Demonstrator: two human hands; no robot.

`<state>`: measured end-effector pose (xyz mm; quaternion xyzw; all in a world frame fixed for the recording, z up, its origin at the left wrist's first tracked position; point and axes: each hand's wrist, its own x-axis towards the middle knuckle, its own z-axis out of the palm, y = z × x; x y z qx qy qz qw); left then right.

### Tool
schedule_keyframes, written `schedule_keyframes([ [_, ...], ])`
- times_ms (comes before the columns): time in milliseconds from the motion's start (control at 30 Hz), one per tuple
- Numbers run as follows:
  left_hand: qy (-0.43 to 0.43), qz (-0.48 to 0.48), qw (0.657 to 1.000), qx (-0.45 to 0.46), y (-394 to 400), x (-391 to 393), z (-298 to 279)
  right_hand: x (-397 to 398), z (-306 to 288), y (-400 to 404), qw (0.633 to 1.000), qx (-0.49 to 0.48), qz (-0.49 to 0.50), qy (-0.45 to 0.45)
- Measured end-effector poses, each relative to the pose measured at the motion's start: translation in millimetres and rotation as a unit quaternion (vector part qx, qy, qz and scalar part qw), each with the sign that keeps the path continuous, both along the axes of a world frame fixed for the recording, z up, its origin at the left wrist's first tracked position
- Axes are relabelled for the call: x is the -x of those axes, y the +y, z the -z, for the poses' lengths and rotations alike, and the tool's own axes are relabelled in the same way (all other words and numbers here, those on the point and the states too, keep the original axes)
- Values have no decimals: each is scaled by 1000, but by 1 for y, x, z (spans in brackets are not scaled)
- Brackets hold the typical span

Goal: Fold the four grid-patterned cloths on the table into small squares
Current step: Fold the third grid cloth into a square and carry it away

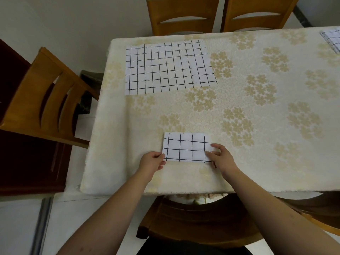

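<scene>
Both hands, left [152, 161] and right [221, 158], seemingly pinch the cloth [185, 147] at 6 o'clock; uneven pull could skew the fold.

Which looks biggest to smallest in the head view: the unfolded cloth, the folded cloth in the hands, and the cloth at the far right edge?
1. Unfolded cloth.
2. Folded cloth, gripped by both hands, though nearer the camera.
3. Far-right cloth: cut off by the frame, so its true size is unsure.

White cloths [186, 147] with black grid; cream floral tablecloth [257, 111].
</scene>
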<state>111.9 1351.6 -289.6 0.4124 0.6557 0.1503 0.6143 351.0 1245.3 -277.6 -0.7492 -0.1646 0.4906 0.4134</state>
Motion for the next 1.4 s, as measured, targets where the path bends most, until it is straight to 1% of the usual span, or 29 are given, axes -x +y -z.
schedule_keyframes([
  [100, 16, 12, 1000, -15, 0, 1, 2, 1, 5, 2, 999, 18, 6, -34],
  [200, 28, 24, 999, -33, 0, 1, 5, 1, 9, 3, 997, 30, -15, -71],
  [467, 25, -15, 999, -38, -1, 3, 3, 3, 14, 1, 982, 62, -89, -152],
  [567, 50, 32, 997, -50, -3, 4, 1, 6, 11, 0, 974, 63, -112, -188],
  [667, 79, 84, 992, -50, -1, 0, -2, 8, 11, -1, 970, 63, -121, -202],
  [800, 100, 103, 989, -29, 8, -6, -3, 7, 13, -3, 970, 74, -117, -200],
  [900, 149, 137, 977, -72, 12, -5, 1, 7, 13, -5, 969, 68, -107, -212],
  [1000, 189, 158, 962, -121, 11, -3, 6, 7, 12, -3, 958, 50, -88, -267],
  [1067, 190, 148, 961, -133, 9, -2, 6, 9, 15, -1, 937, 14, -81, -339],
  [1133, 182, 136, 964, -137, 8, -2, 6, 14, 16, 0, 899, -36, -102, -424],
  [1200, 174, 128, 966, -140, 6, -1, 5, 24, 18, 3, 864, -78, -160, -471],
  [1267, 180, 134, 960, -167, 4, -1, 6, 34, 24, 5, 828, -105, -237, -497],
  [1300, 200, 145, 948, -200, 3, 0, 8, 39, 28, 6, 807, -114, -275, -510],
  [1333, 227, 165, 928, -246, 2, 0, 10, 44, 33, 7, 788, -119, -307, -521],
  [1400, 264, 227, 867, -356, 0, 0, 13, 54, 40, 11, 761, -122, -350, -533],
])
